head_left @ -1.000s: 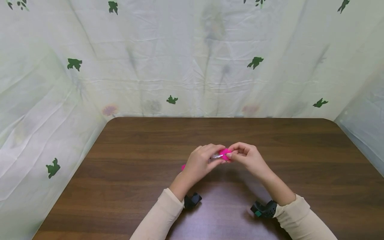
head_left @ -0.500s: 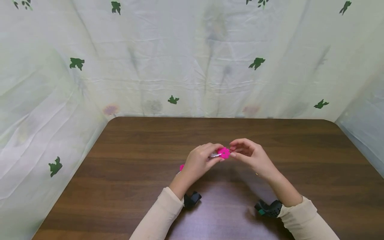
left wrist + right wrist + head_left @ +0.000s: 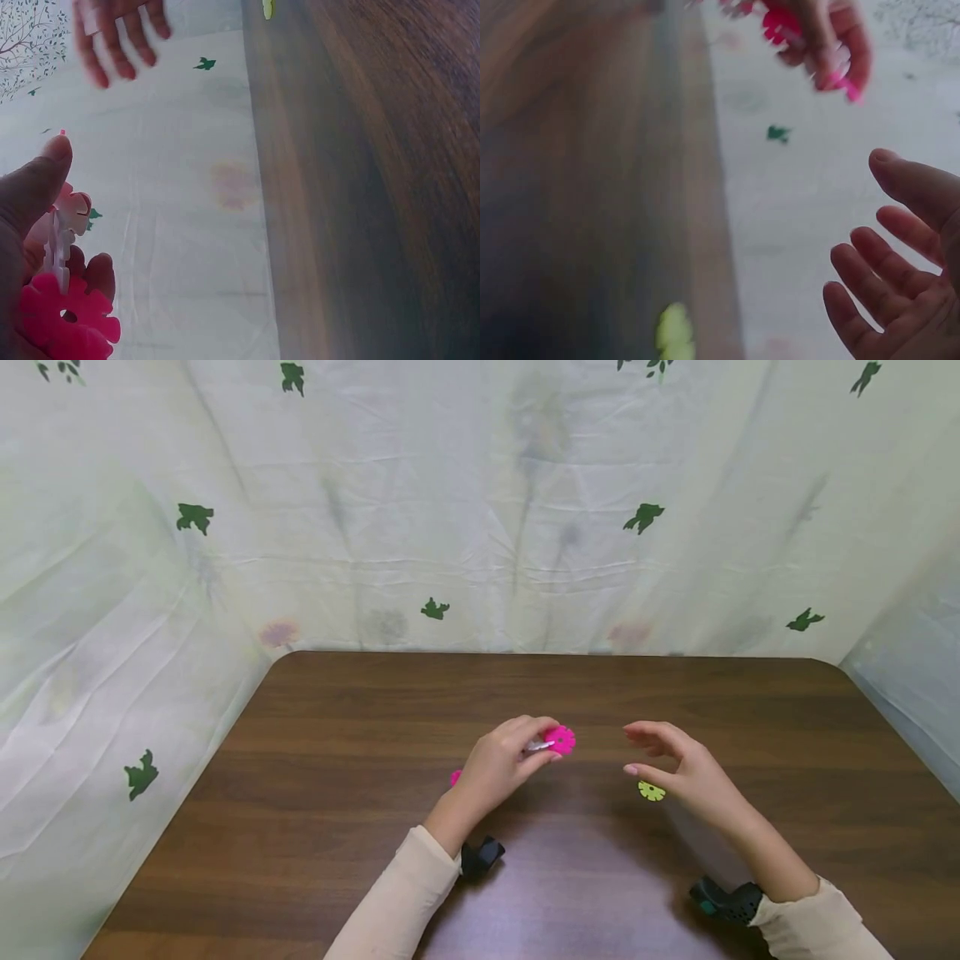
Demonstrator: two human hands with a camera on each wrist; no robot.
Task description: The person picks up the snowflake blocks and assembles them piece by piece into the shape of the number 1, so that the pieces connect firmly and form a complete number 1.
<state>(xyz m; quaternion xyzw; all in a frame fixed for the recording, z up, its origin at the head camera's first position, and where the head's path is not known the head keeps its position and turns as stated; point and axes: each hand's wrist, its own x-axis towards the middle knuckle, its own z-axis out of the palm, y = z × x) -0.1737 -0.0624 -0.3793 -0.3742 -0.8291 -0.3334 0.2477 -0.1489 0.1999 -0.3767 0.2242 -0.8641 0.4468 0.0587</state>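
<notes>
My left hand [image 3: 497,763] holds a joined row of notched plastic discs over the middle of the table. A pink disc [image 3: 561,740] sticks out past its fingertips, with a white disc [image 3: 57,251] slotted into it. Behind the wrist shows another pink disc [image 3: 456,777] of the row; the palm hides the part between. To the right, my right hand [image 3: 692,777] is raised with thumb and fingers apart, nothing between them. Just below its thumb in the head view lies a yellow-green notched disc [image 3: 652,792] on the table, partly covered by the hand.
The brown wooden table [image 3: 360,710] reaches back to a pale cloth [image 3: 480,527] with green leaf-like patches. Black wrist cameras hang under both wrists, the left one [image 3: 482,857] and the right one [image 3: 723,902], low over the tabletop.
My right hand has let go of the pink disc and moved right, its fingers spreading. The yellow-green disc has come into view beneath it. The left hand keeps its hold, almost still.
</notes>
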